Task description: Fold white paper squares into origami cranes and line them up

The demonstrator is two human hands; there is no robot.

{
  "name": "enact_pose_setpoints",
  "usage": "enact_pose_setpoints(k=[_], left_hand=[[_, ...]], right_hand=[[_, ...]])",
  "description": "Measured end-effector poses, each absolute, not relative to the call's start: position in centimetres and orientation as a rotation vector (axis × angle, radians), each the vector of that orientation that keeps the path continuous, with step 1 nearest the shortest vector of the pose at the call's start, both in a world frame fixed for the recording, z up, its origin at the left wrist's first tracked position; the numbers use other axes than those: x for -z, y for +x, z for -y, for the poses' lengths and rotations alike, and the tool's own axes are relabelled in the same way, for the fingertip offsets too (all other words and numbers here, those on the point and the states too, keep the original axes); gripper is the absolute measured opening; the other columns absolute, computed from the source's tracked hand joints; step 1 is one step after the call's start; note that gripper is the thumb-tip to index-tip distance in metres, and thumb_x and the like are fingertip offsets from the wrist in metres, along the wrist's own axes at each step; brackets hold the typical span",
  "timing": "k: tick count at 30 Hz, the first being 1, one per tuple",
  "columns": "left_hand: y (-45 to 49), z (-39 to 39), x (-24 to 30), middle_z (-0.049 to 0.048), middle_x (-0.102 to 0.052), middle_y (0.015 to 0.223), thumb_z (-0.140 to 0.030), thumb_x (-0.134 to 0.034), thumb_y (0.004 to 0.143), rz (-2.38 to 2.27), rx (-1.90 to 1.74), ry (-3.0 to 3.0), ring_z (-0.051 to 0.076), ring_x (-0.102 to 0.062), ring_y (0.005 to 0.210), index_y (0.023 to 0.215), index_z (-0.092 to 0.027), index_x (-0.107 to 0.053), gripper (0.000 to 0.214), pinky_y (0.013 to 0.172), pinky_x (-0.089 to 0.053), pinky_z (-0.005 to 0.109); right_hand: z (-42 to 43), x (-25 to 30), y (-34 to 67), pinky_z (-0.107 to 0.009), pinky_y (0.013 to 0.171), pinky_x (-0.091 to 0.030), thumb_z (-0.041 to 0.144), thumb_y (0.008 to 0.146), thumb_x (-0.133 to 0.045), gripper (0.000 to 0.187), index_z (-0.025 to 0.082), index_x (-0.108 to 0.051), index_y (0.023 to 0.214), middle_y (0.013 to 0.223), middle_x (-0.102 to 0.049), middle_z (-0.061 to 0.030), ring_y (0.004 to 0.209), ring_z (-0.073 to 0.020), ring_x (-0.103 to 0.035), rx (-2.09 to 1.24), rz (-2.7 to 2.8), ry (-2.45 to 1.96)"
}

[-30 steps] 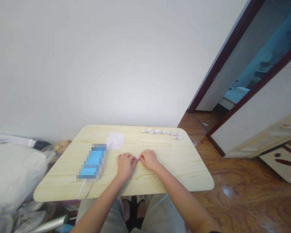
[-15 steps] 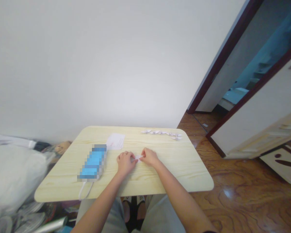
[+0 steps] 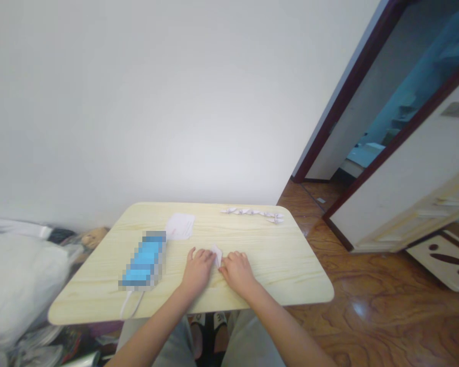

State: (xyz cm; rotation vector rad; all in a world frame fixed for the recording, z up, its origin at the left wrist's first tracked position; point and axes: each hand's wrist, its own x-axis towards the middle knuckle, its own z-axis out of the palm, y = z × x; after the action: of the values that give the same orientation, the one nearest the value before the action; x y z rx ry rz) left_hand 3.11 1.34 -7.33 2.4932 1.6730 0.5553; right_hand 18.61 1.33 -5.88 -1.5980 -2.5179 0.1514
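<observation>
A small piece of folded white paper lies on the table between my two hands, its upper end showing. My left hand holds its left side, fingers curled and palm down. From the right, my right hand grips the paper's lower right edge between thumb and fingers. The part under my fingertips is hidden. Farther back at the right, a row of folded white paper pieces lies along the table, with a short one beside its right end.
The light wood table stands against a white wall. At its left lie a blurred phone with a white cable and some white paper sheets. A white bundle is left of the table; a doorway opens at right.
The folded paper has turned from lying crosswise to pointing away from me. Both hands have lowered and flattened around it, and the right has come slightly nearer to me. The view has shifted slightly.
</observation>
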Motion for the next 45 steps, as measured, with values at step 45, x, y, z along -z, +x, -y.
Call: enact_pose_setpoints(k=[45], left_hand=[[2.7,-2.8,8.0,0.0013,-0.065,0.086,-0.034,-0.05,0.079,-1.739,-0.72,2.186,0.019,-0.053,0.086,0.077,-0.026,-0.068,0.019,0.079,-0.028,0.037]], right_hand=[[-6.1,6.1,18.8,-0.032,0.076,-0.028,0.031,0.079,-0.049,0.019,0.024,-0.067,0.08,0.086,-0.059,-0.0044,0.088,-0.0188,-0.048,-0.426,2.492,-1.596]])
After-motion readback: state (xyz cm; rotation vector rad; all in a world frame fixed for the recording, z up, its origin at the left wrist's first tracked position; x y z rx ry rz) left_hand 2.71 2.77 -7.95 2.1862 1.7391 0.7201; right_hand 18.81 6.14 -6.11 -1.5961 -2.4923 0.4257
